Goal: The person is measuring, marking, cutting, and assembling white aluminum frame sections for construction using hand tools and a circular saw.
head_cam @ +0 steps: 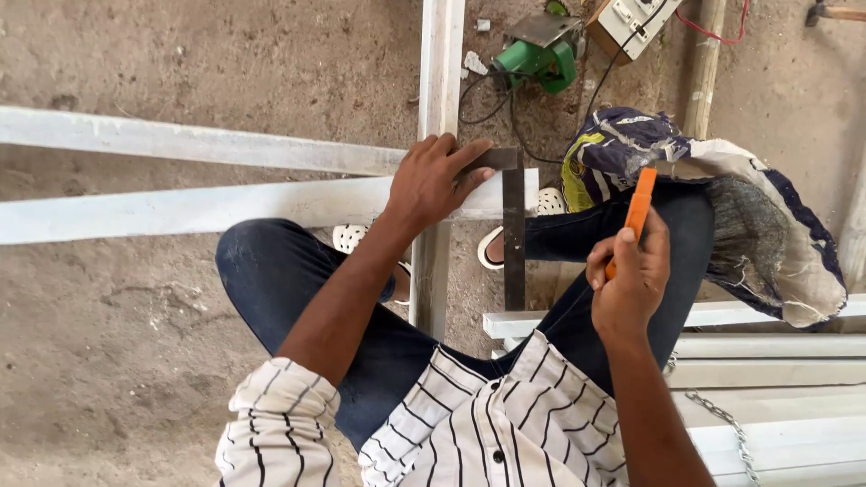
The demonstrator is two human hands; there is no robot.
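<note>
My left hand (433,180) presses a dark metal try square (513,230) flat against a white aluminium bar (189,206) that lies crosswise in front of me. The square's blade runs down toward my lap. A second white bar (440,81) crosses under it and runs away from me. My right hand (631,275) is raised over my right knee and grips an orange marking tool (640,209), whose tip points up and away, off the bars.
A green power tool (539,56) and a switch box (631,25) with black cables sit on the dirt floor ahead. A patterned cloth bundle (722,203) lies at right. Stacked white bars (776,379) and a chain (722,419) lie lower right. Another white bar (180,142) lies farther left.
</note>
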